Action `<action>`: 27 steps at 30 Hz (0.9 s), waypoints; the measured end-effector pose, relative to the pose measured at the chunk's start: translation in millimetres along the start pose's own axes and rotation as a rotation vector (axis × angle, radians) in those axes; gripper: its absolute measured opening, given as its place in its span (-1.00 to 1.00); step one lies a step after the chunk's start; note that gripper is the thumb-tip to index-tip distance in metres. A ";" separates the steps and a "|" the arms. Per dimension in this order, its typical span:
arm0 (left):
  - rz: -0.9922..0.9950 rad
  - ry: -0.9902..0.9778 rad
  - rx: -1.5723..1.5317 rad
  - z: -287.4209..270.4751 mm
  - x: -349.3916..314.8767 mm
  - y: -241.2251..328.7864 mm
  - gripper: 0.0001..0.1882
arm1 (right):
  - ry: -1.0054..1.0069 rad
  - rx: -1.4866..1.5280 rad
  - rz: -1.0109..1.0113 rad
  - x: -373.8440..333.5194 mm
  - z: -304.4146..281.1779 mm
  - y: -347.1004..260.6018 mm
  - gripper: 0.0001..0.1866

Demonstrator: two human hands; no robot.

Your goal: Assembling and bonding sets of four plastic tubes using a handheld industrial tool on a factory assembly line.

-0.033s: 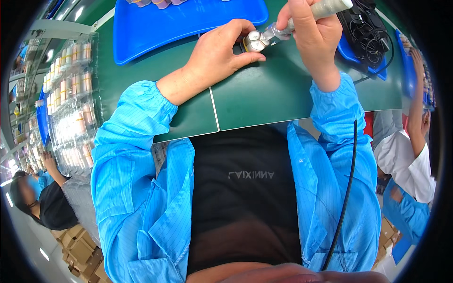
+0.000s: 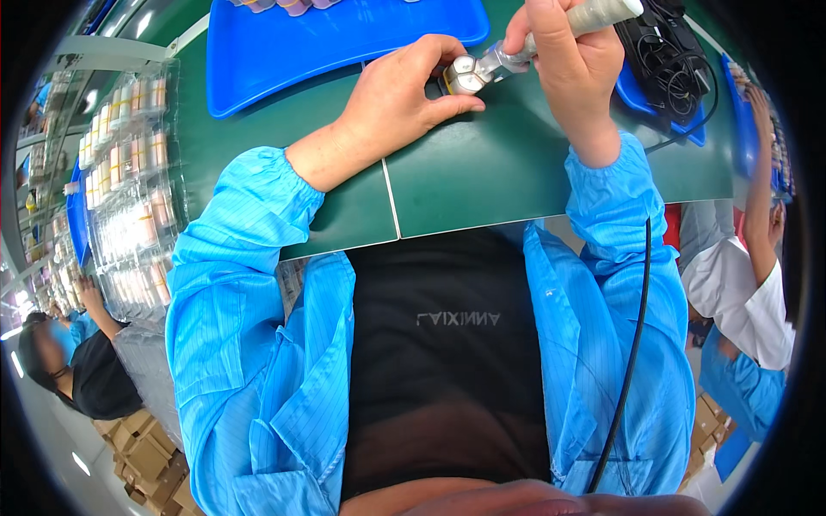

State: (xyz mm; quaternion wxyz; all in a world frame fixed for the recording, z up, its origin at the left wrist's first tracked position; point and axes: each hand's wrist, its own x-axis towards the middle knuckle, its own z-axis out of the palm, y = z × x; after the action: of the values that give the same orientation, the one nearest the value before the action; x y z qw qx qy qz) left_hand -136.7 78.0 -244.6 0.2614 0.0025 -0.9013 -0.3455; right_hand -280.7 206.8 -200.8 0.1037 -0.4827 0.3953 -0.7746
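Note:
My left hand [image 2: 391, 99] curls its fingers and thumb around a small bundle of cylindrical battery cells [image 2: 465, 77]. Their round silver ends face up, and a thin yellow band shows at the side. My right hand [image 2: 575, 73] grips a hand tool [image 2: 594, 15] with a thick, pale, wrapped handle. The tool's shiny front end [image 2: 499, 64] slants down to the left and reaches the edge of the cells; whether it touches them I cannot tell. My left fingertips are partly hidden behind the bundle.
A blue tray [image 2: 292, 60] with several wrapped cells lies beyond my left hand on the green table [image 2: 482, 185]. Black cables [image 2: 680, 82] fill a blue bin at right. Packed cells in clear trays [image 2: 129, 172] stand at left. Co-workers sit at both sides.

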 end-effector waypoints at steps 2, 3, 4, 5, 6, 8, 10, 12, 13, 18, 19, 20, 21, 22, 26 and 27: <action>0.009 0.005 0.009 0.7 0.3 0.5 -0.38 | 0.006 0.118 -0.025 -0.2 -0.2 10.9 -0.75; 0.022 0.012 0.021 1.0 0.5 0.5 -0.39 | 0.012 0.237 -0.050 0.1 0.7 12.9 -0.76; 0.035 0.018 0.032 1.1 0.7 0.4 -0.39 | 0.011 0.237 -0.049 -0.5 -0.5 7.6 -0.76; 0.032 0.020 0.035 0.6 0.2 -0.1 -0.39 | 0.007 -0.067 0.066 -0.4 -0.2 -3.2 -0.76; 0.033 0.024 0.046 0.0 -0.3 -0.7 -0.39 | 0.003 -0.371 0.180 -0.1 0.3 -8.9 -0.77; 0.037 0.026 0.057 -0.6 -0.4 -0.6 -0.39 | 0.015 -0.358 0.198 -0.3 0.9 -5.1 -0.77; 0.026 0.029 0.036 -0.7 0.8 0.3 -0.40 | 0.031 -0.350 0.211 0.1 1.5 -4.7 -0.77; 0.019 0.022 0.039 -1.6 0.7 0.4 -0.40 | 0.041 -0.571 0.356 1.0 3.2 -5.1 -0.77; 0.009 0.016 0.041 -1.8 0.7 0.3 -0.41 | 0.042 -0.571 0.352 0.2 3.1 -4.1 -0.77; -0.168 -0.025 -0.276 -1.2 0.1 -7.6 -0.39 | 0.169 -0.213 0.266 7.0 0.1 -12.2 -0.71; -0.281 -0.050 -0.502 -1.6 -0.7 -10.2 -0.40 | 0.253 -0.212 0.253 12.3 -1.6 -14.4 -0.68; -0.252 -0.041 -0.656 -3.4 1.5 -3.8 -0.47 | 0.272 -0.259 0.209 14.2 -8.9 -13.9 -0.67; -0.253 -0.043 -0.657 -5.7 3.6 -3.9 -0.47 | 0.290 -0.306 0.164 16.5 -14.9 -10.9 -0.67; -0.372 -0.074 -1.037 -8.5 5.2 -5.5 -0.50 | 0.292 -0.306 0.165 16.5 -16.4 -5.8 -0.67; -0.557 -0.137 -1.529 -22.2 13.1 -4.4 -0.52 | 0.126 -0.417 0.166 5.0 -14.2 10.0 -0.70; -0.557 -0.167 -1.638 -24.7 13.5 -7.2 -0.50 | 0.040 -0.529 0.143 3.0 -11.2 11.2 -0.71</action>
State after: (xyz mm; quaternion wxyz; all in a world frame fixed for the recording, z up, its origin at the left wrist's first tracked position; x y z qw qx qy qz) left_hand -137.9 54.6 -227.3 0.0200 0.0088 -0.3516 -0.9359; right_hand -294.0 203.4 -209.4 0.0203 -0.4485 0.6189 -0.6445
